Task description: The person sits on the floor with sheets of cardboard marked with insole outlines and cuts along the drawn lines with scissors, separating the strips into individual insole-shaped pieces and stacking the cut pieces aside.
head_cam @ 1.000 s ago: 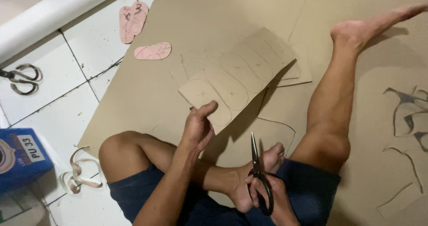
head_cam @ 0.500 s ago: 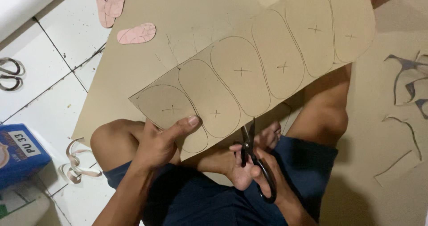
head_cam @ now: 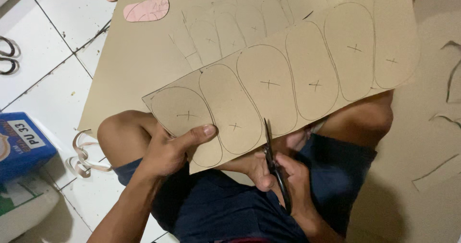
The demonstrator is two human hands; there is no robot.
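Observation:
My left hand (head_cam: 174, 148) grips the near left corner of a brown cardboard strip (head_cam: 307, 75), thumb on top. The strip carries several pencilled rounded outlines, each with a small cross, and is held up over my lap. My right hand (head_cam: 283, 178) holds black scissors (head_cam: 272, 161), fingers through the handles. The blades point up and touch the strip's lower edge between two outlines. My bare knees show under the strip, and I wear dark blue shorts.
A large brown cardboard sheet (head_cam: 144, 56) lies on the white tiled floor, with more drawn outlines. Pink sole-shaped cutouts (head_cam: 146, 9) rest at its top left. Another pair of scissors (head_cam: 7, 56) lies at far left, a blue box (head_cam: 21, 144) lower left, curled offcuts (head_cam: 81, 154) nearby.
The cardboard strip has been lifted from the floor and brought close over my lap. My left hand shifted to its corner, and the scissors rose to meet its lower edge.

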